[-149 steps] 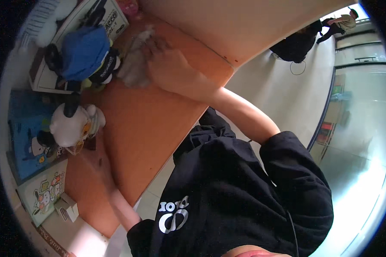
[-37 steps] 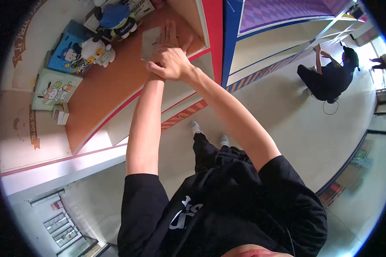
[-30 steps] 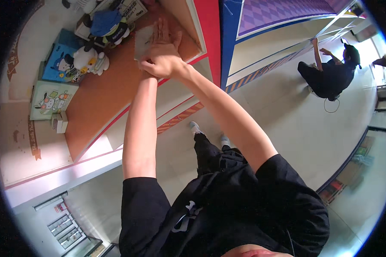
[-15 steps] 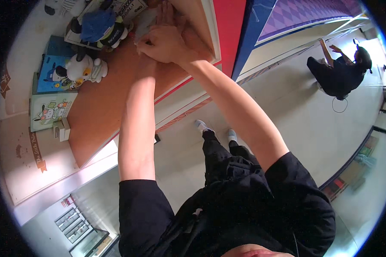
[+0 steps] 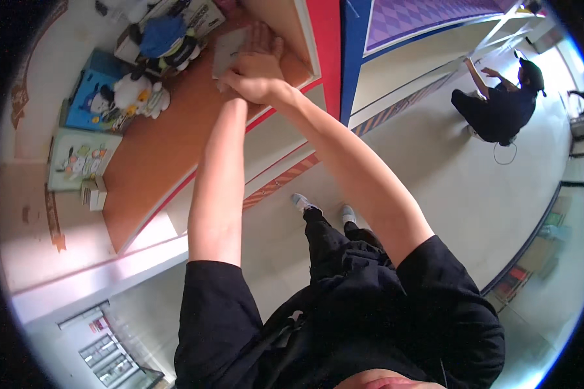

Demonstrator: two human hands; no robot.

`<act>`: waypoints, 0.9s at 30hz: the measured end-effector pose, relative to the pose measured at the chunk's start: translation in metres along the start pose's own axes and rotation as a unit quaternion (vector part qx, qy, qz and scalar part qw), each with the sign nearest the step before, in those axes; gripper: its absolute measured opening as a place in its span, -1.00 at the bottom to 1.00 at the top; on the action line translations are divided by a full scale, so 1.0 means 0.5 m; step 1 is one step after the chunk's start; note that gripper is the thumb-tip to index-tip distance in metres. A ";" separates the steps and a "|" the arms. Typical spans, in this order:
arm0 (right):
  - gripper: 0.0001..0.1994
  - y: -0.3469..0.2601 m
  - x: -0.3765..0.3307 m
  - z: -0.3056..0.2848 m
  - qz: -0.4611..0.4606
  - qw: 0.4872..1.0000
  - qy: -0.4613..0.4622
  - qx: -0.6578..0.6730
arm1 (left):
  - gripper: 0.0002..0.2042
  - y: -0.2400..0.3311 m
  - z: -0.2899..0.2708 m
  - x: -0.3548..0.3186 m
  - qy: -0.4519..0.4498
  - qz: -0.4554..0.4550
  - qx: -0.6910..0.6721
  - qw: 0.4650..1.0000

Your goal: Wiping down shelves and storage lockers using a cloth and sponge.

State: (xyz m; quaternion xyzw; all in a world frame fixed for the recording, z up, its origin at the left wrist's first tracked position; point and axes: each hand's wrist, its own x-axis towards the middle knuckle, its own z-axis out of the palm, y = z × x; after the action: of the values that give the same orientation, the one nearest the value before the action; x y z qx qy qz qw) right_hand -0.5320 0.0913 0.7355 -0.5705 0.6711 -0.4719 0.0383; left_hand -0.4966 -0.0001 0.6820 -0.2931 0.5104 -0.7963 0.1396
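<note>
Head view: right hand [image 5: 261, 68] fingers together, flat on grey cloth [image 5: 226, 50]; left hand apparently hidden beneath

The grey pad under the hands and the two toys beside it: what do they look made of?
Pad: seemingly cloth or thin felt, matt grey, no shine; both hands press it on the orange counter, so its texture is partly hidden. Blue toy and white toy: soft plush by the look, rounded stuffed shapes with fuzzy, dull surfaces.
</note>
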 end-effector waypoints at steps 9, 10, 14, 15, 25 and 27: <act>-0.62 -0.019 -0.090 -0.009 0.044 0.999 -0.017 0.014 | -0.24 -0.061 -0.056 -0.088 0.043 0.022 -0.330 0.943; -0.62 -0.012 -0.096 -0.012 0.044 0.999 -0.018 0.013 | -0.24 -0.065 -0.066 -0.090 0.051 0.024 -0.367 0.928; -0.64 0.039 -0.128 -0.027 -0.082 0.991 0.091 0.053 | -0.25 -0.070 -0.102 -0.082 0.103 0.035 -0.513 0.852; -0.64 -0.013 -0.119 -0.006 -0.112 0.987 0.092 0.071 | -0.23 -0.007 -0.058 -0.073 0.087 -0.052 -0.658 0.746; -0.63 -0.002 -0.133 -0.018 -0.215 0.960 0.139 0.110 | 0.04 0.029 -0.095 -0.058 0.096 -0.123 -0.710 0.686; -0.63 -0.001 -0.131 -0.008 -0.215 0.961 0.138 0.104 | 0.07 0.030 -0.106 -0.044 0.046 -0.116 -0.718 0.684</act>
State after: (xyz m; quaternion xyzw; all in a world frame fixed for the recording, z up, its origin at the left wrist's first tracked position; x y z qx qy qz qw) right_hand -0.5113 0.1462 0.7059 -0.6239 0.4786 -0.6100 -0.0981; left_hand -0.5126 0.0433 0.6454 -0.3235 0.8937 -0.2080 -0.2310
